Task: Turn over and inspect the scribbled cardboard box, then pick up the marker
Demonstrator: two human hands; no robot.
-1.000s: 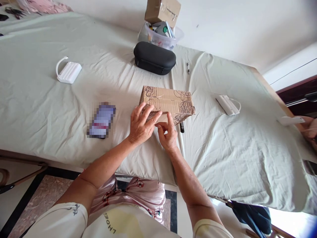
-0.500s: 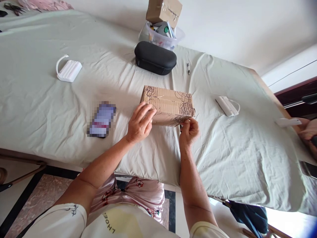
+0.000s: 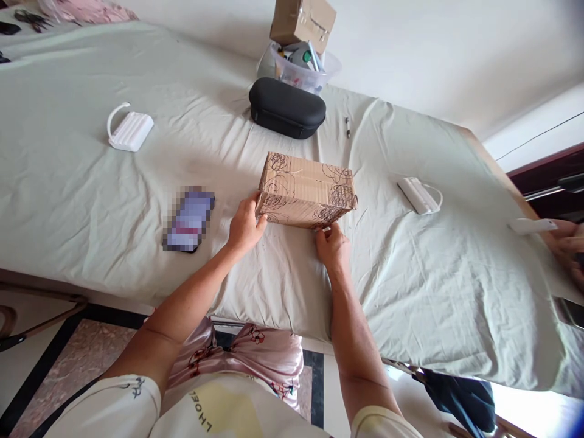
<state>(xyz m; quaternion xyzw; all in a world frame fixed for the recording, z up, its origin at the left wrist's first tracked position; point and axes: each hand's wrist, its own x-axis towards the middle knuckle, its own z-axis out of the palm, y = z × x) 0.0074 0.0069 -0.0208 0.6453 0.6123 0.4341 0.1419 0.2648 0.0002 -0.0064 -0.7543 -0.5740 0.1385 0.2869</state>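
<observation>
A cardboard box [image 3: 310, 188] with dark scribbled loops on its top and front stands in front of me on the cloth-covered table. My left hand [image 3: 246, 226] grips its left front corner, thumb on the front face and fingers round the left side. At the lower front edge, toward the right, my right hand [image 3: 334, 244] has its fingers curled against the box. Those fingertips are partly hidden beneath the edge, and the front face looks slightly tilted up.
Left of the box lie a phone [image 3: 189, 220] with a blurred screen and a white power bank [image 3: 132, 132]. Another white power bank [image 3: 418, 196] lies to the right. Behind are a black case [image 3: 287, 108], a pen [image 3: 347, 128] and a plastic tub [image 3: 296, 76] under a second carton [image 3: 303, 23].
My left hand has slid from the top front edge down to the left corner. My right hand has moved left along the lower edge, and more of the box's front shows.
</observation>
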